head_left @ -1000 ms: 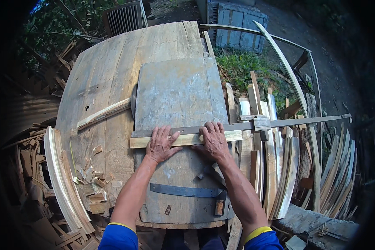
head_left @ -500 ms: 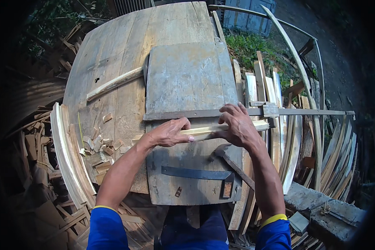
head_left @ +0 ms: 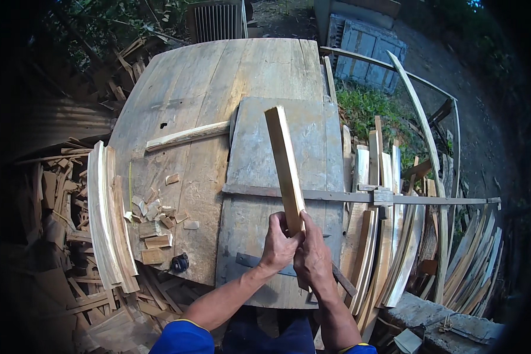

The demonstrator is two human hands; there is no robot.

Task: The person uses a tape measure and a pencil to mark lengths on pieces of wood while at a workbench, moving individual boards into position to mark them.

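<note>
My left hand point(head_left: 277, 251) and my right hand point(head_left: 312, 253) are closed together round the near end of a pale wooden strip point(head_left: 285, 162). The strip is raised over a grey board point(head_left: 253, 135), its far end pointing away from me. Beyond my hands, a long metal bar with a sliding block point(head_left: 354, 197) lies across the board. Under my hands lie a flat steel square point(head_left: 248, 259), partly hidden, and a tool with a long handle point(head_left: 343, 278), its head hidden behind my right hand. A black tape measure point(head_left: 179, 263) sits to the left.
The big plank bench top point(head_left: 183, 82) holds a loose batten point(head_left: 186, 135) and wood offcuts point(head_left: 156, 241). Curved staves point(head_left: 109, 206) line the left edge beside scrap wood point(head_left: 56, 206). Upright strips point(head_left: 395, 236), a bent rail point(head_left: 422, 118) and a concrete ledge point(head_left: 430, 318) are on the right.
The strip has come off the board from beside the metal bar and turned from crosswise to pointing away from me. My hands have moved closer together on its near end.
</note>
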